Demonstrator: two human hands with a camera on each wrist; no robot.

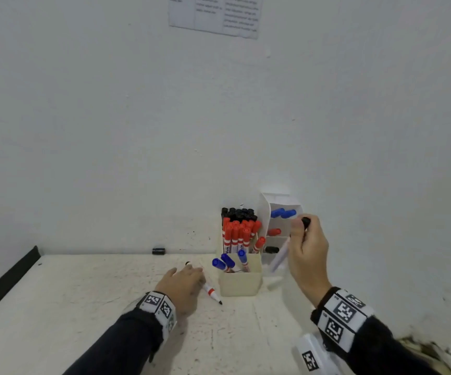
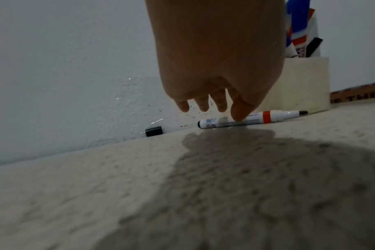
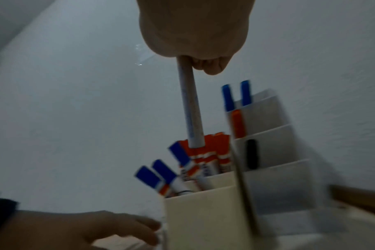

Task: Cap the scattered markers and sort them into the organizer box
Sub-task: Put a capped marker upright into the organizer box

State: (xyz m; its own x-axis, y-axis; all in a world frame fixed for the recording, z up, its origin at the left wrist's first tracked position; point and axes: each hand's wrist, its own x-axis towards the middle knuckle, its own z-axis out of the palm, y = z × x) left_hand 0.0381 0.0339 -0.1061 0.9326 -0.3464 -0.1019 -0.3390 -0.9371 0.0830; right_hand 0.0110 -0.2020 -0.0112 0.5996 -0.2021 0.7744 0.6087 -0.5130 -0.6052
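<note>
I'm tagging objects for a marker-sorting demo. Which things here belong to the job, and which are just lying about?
Part of the job:
- uncapped marker on the table, under the left hand
- black-capped marker held in the right hand
- loose black cap by the wall
- white organizer box
- cream holder of markers

Just lying about:
- printed sheet on the wall
- table

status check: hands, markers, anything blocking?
Right hand grips black-capped marker by tiered organizer. Left hand reaching onto uncapped marker on table. Loose black cap by wall. Nothing blocking.
</note>
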